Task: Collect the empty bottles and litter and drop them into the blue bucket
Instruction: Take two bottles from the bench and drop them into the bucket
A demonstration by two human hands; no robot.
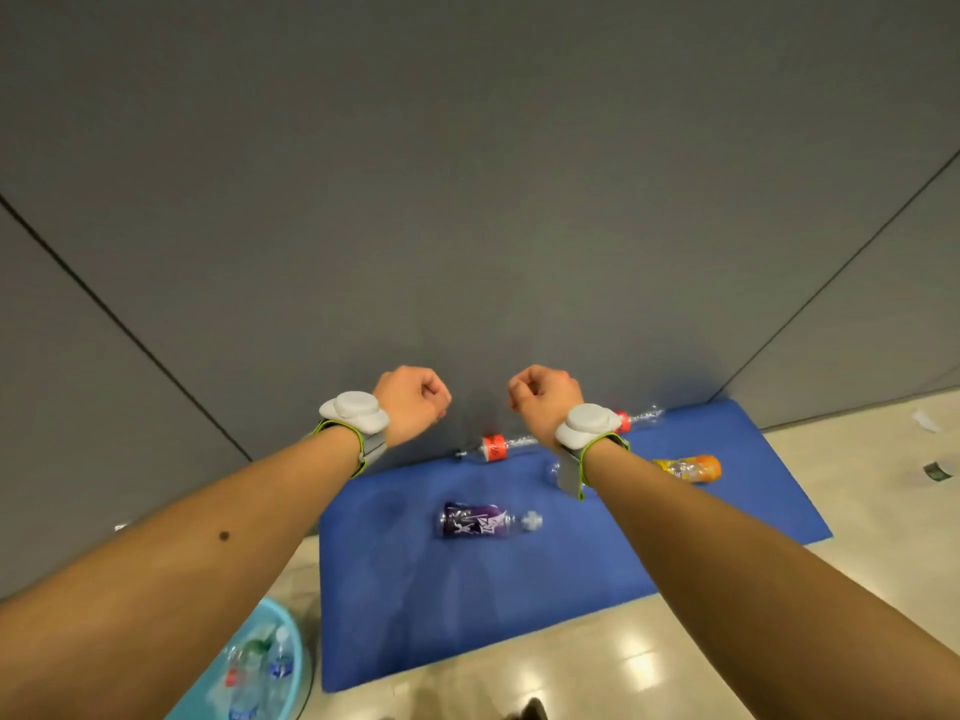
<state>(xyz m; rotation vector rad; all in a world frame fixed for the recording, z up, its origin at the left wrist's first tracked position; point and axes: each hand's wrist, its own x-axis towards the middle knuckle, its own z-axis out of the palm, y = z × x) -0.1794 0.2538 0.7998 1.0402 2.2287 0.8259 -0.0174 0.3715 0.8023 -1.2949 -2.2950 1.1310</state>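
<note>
Both arms reach out at mid-frame; left hand and right hand clenched, fingers holding nothing; purple bottle lies on the blue mat; blue bucket lower left.

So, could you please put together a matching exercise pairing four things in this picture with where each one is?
Things:
1. purple-labelled plastic bottle
2. orange and yellow plastic bottle
3. clear plastic bottle with a red label
4. light blue plastic bucket

Places:
A. on the pale floor at the lower left, bottles inside
B. lying mid-mat, white cap pointing right
C. at the mat's far edge, against the grey wall
D. on the mat's right part, partly behind the right forearm

Pairs: 1-B, 2-D, 3-C, 4-A
</note>
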